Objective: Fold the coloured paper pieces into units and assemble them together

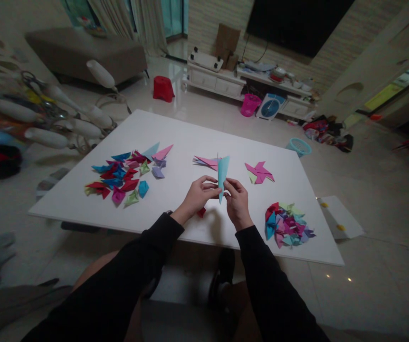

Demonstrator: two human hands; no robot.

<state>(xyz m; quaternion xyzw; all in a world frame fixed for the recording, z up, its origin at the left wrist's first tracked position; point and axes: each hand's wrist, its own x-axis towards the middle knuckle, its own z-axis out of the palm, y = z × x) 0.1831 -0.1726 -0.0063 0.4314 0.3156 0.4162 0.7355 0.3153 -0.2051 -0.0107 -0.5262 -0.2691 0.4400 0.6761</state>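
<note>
Paper (223, 166), light blue and folded into a long narrow wedge, apparently raised above the white table (186, 130), slim end downward. Pinched near that end by the left hand (199, 195), thumb and fingertips brought together; pinched also from the other side by the right hand (237, 202), fingers curled in close. Probably mid-fold, judging by the plain flat shape, so not yet finished. Just beyond, a small stack of pink and blue folded strips (209, 163), seemingly only partly worked. Off to the left, a loose spread of small folded shapes (118, 195) in many colours, by their look mostly done; to the right, a denser heap (290, 224) of similar shapes, likely complete too. Beyond that heap, well apart, a magenta pinwheel (260, 173). Beside the left hand, a red piece (201, 213), partly hidden. Total left to fold: impossible to tell. No brand, label or writing legible; on the blue fan (270, 108) across the room, any marks too blurred to read.
</note>
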